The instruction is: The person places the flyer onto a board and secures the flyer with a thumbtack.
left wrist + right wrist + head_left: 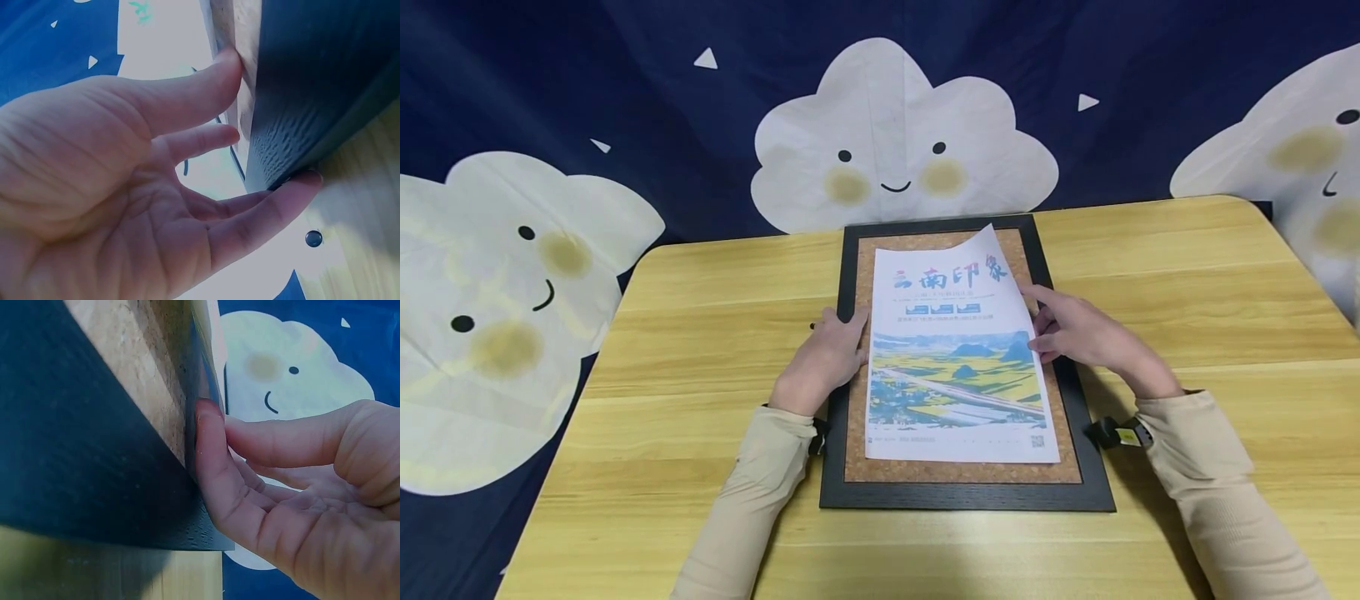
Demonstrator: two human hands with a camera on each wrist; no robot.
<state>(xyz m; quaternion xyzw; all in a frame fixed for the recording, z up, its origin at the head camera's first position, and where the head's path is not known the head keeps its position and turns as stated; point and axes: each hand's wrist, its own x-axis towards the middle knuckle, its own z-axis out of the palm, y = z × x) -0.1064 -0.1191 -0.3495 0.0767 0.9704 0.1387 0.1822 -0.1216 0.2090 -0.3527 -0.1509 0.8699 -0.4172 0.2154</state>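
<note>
Both hands, left (823,354) and right (1086,333), rest straight fingers on the poster's (958,358) side edges; thin, floppy paper, far-right corner curling off the corkboard (857,433), best handled by its edges.

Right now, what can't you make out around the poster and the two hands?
- Poster: small print and QR code too small, head view.
- Left hand: fingertips hidden under the sheet's edge, head view.
- Right hand: its wrist view shows only a sliver of sheet; corkboard frame fills it.
</note>
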